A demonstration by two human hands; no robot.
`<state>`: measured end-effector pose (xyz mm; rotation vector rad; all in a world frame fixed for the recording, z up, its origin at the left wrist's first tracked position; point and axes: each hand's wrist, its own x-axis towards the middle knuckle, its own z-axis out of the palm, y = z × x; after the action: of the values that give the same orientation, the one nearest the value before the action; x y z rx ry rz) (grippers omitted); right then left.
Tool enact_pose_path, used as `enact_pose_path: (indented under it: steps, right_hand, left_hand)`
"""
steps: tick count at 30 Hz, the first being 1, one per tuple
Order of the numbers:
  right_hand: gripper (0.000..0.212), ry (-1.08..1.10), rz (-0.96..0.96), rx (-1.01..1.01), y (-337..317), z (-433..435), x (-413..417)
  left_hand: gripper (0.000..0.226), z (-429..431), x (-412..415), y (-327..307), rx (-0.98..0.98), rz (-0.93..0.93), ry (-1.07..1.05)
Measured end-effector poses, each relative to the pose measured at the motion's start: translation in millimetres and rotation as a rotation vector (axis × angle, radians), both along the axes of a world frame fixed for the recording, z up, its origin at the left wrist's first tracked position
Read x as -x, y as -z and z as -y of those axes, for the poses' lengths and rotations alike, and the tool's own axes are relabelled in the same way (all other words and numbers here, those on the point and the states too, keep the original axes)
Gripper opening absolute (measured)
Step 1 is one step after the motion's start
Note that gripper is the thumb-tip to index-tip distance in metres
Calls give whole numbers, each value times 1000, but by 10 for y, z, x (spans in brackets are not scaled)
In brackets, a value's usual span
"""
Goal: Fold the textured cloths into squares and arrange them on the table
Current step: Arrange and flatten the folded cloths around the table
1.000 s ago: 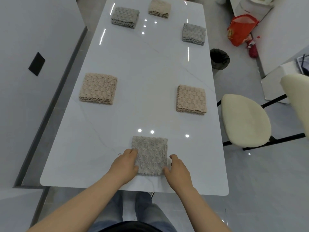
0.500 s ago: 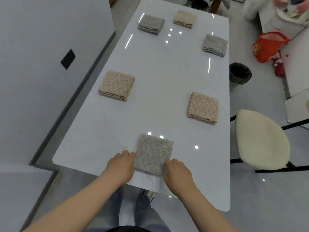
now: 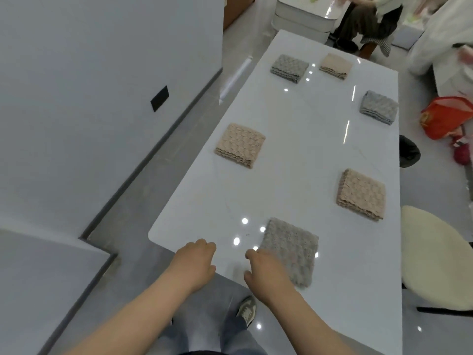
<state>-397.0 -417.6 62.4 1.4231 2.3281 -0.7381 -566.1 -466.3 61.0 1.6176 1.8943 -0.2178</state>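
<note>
Several folded textured cloths lie as squares on the white table. The nearest, a grey cloth, sits at the near edge. My right hand lies at its near left corner, fingers loosely curled, with no clear grip. Left of the cloth, my left hand hovers over the table edge and holds nothing. Beige cloths lie mid-left and mid-right. At the far end lie a grey cloth, a beige cloth and a grey cloth.
A cream chair stands at the table's right side. Beyond it are a black bin and a red bag. A seated person is past the far end. A grey wall runs along the left.
Both hands have shifted left off the sides of the near grey cloth; the left hand no longer touches it. The view has swung left and up the table.
</note>
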Motion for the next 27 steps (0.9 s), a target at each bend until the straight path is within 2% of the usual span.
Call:
enact_pose_path:
  steps: [7, 13, 27]
  right_hand:
    - [34, 22, -14, 29, 36, 445, 1099]
    - [35, 44, 8, 31, -6, 522, 1621]
    - [31, 85, 25, 47, 108, -481, 2220]
  left_hand:
    - [28, 469, 1012, -45, 20, -28, 13]
    - [37, 532, 1555, -39, 34, -31, 53]
    - [31, -646, 2210, -35, -12, -37, 92]
